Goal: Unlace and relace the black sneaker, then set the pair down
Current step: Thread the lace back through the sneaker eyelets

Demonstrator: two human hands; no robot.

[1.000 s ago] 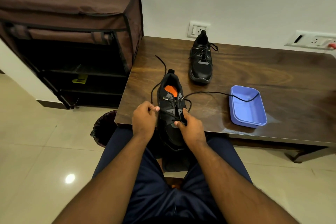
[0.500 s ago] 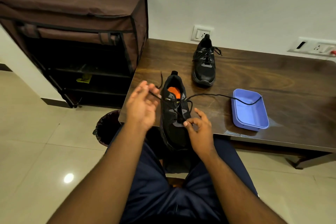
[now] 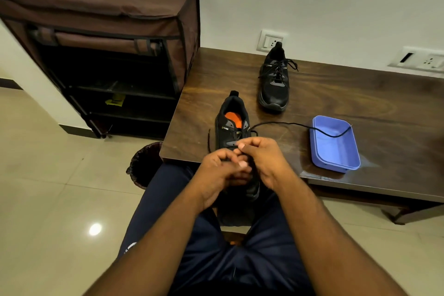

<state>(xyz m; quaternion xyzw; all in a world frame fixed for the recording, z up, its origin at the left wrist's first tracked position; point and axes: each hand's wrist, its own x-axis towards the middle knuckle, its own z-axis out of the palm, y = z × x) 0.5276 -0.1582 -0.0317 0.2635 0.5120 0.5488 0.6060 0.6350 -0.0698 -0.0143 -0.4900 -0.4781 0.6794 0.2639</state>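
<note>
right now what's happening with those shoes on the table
A person is working on the laces of the near black sneaker, which sits at the front edge of the wooden table. The left hand and right hand meet over its front, fingers curled at the lace. One loose lace end trails right into the blue tray. The other sneaker stands farther back, laced and untouched.
</note>
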